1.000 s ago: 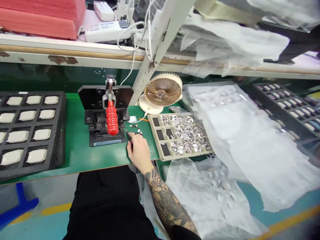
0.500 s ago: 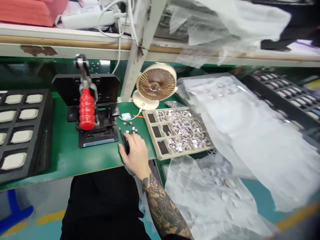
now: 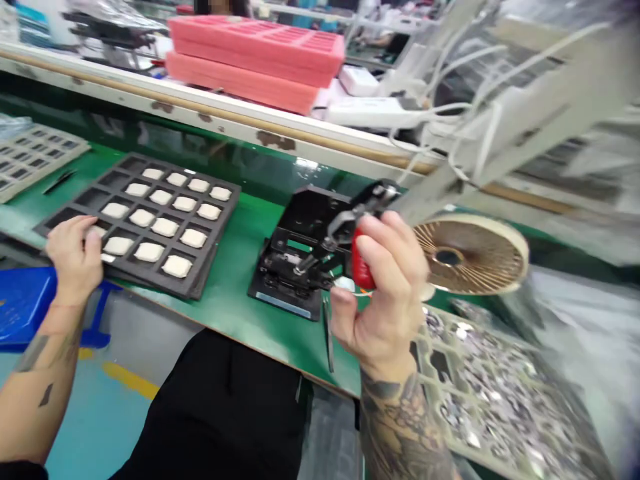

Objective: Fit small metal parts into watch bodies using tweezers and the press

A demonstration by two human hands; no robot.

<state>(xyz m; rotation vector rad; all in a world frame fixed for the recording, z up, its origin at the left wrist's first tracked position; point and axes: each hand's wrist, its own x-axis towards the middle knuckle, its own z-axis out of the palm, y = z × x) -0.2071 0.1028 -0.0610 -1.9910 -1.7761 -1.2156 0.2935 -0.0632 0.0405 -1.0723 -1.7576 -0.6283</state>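
Note:
My right hand (image 3: pixel 387 293) is wrapped round the red handle (image 3: pixel 361 263) of a toggle clamp, its thumb in front of the handle. The clamp belongs to a black fixture (image 3: pixel 285 300) standing on the green bench. My left hand (image 3: pixel 75 257) is at the near left corner of a dark foam tray (image 3: pixel 187 283), fingers and thumb closed about a white rounded-square piece (image 3: pixel 97 231), which they partly hide. Similar white pieces (image 3: pixel 149 251) fill most of the tray's compartments. A pair of tweezers (image 3: pixel 328 337) lies below my right hand.
A fan (image 3: pixel 470 257) stands behind my right hand. To the right is a divided tray (image 3: pixel 450 433) of small shiny parts. Pink foam blocks (image 3: pixel 260 60) sit on the shelf (image 3: pixel 200 120). Another tray (image 3: pixel 40 160) and dark tweezers (image 3: pixel 60 181) lie far left.
The view has swung left. My right hand has left the bench beside the tweezers and taken hold of the red handle, which now leans right. My left hand has come into view at the foam tray.

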